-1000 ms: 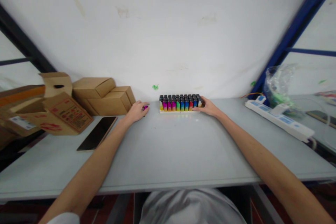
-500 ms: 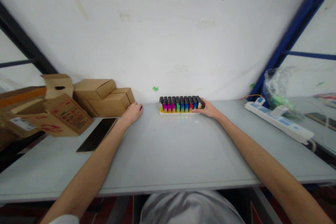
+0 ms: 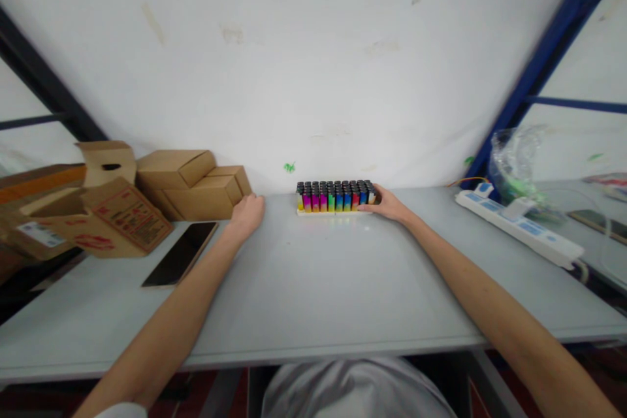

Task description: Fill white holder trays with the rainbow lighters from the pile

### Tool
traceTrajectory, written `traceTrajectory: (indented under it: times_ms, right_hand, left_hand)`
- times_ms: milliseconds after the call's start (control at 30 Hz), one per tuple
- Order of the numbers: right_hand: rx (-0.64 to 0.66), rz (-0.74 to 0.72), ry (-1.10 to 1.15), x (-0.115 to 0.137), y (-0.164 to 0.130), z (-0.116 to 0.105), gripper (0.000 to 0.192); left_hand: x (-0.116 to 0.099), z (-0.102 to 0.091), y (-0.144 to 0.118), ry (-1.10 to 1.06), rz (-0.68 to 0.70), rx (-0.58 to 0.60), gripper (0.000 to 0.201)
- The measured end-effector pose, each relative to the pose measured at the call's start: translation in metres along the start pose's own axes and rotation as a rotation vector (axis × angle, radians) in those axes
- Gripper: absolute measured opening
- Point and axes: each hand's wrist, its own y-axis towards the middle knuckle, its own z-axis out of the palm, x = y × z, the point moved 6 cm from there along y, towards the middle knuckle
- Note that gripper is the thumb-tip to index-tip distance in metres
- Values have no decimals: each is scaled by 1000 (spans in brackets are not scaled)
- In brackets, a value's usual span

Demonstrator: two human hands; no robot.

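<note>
I saw the grey bench (image 3: 313,287), with cardboard boxes (image 3: 196,186) far left and a tray of lighters (image 3: 333,197) at the far middle, by the wall. My right hand (image 3: 389,204) lay against the tray's right end, fingers loose, steadying it. My left hand (image 3: 247,211) rested curled just beside the boxes; I could not tell whether its fingers gripped anything.

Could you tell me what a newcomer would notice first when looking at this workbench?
Probably the tray of rainbow-coloured lighters at the back of the grey table, with the right hand touching its right end. The left hand rests closed beside stacked cardboard boxes on the left.
</note>
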Motion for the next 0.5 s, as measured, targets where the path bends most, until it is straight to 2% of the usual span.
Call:
traceTrajectory:
  times_ms: [333, 500]
  right_hand:
    - [-2, 1, 24, -3, 0, 1, 74]
    - [-7, -12, 25, 0, 0, 1, 74]
  left_hand:
    - [-1, -7, -4, 37, -88, -37, 43]
    - [-1, -9, -8, 47, -97, -17, 48]
